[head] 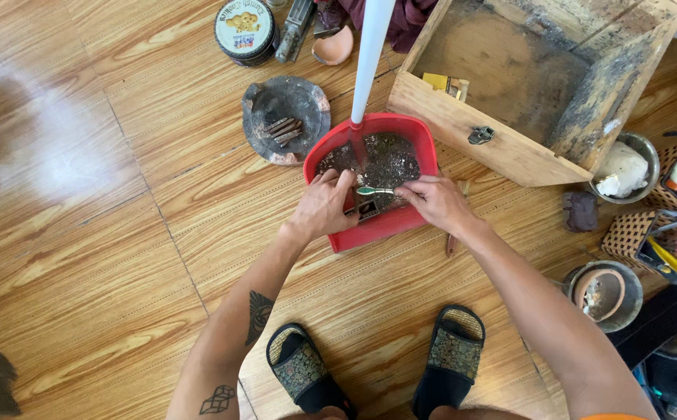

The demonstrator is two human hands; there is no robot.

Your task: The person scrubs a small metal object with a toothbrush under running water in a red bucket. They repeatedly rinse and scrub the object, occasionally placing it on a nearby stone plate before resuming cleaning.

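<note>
We hold both hands over the near lip of a red dustpan [412,140] that lies on the wood-patterned floor [105,257], its white handle [371,54] running away from us toward 12 o'clock. The pan holds dark, gritty debris [389,159].

The key relation: a small green-and-white brush [375,190] lies across the pan, long axis from 9 to 3 o'clock, bridging the two hands. Our right hand [438,204] pinches its 3 o'clock end, fingers closed together on it. Our left hand [323,206] sits at the 9 o'clock end, fingers curled; beneath it rests a small dark flat piece [366,210], and we cannot tell whether the fingers clamp it or only press on it. Both hands are about equally near the brush.

Surroundings: a broken clay dish with short sticks [286,118] lies at 10 o'clock of the pan, a round printed tin [245,29] beyond it. An open wooden box [533,85] stands at 2 o'clock, touching the pan's far corner. Metal bowls [638,159] and a basket of tools [649,237] crowd 3 o'clock. Our sandalled feet [377,365] stand at 6 o'clock.
</note>
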